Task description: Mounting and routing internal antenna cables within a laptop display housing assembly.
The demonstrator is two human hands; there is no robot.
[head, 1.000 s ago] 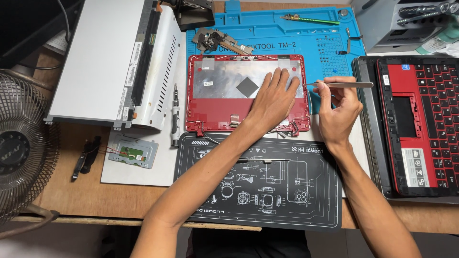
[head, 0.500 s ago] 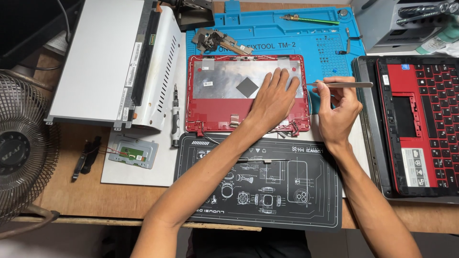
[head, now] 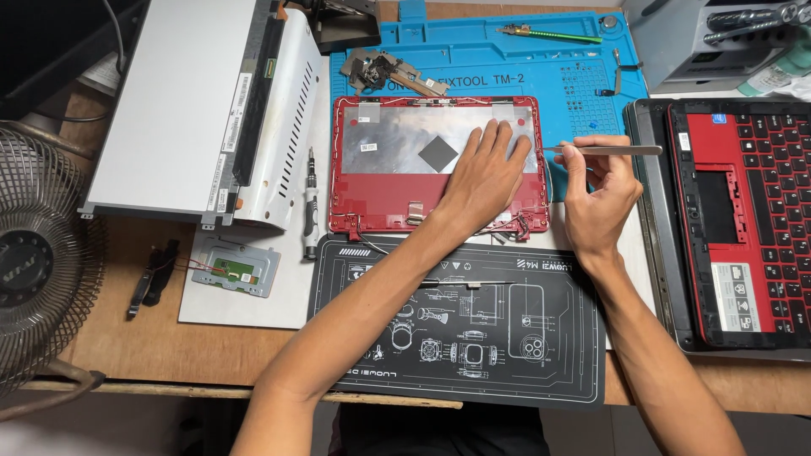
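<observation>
A fan (head: 38,270) is standing at the far left edge of the desk (head: 144,350). Beside it, a grey laptop base (head: 182,110) is lying tilted, with a small circuit board (head: 235,268) sitting on white paper just below it. A screwdriver (head: 311,203) is lying between the grey base and the red lid (head: 372,190).

The red lid is lying inner side up, resting across the lower edge of the blue mat (head: 481,63) and touching the top of the black mat (head: 456,338). The left hand (head: 490,173) is pressing flat on the lid's right half, fingers spread open over the silver foil, gripping nothing.

The right hand (head: 600,198) is hovering just beside the lid's right edge, closed around tweezers (head: 604,150). The tweezers are lying level, with the tips pointing left toward the lid's right rim.

A red keyboard deck (head: 743,219) is lying at the far right, well apart from the lid.
</observation>
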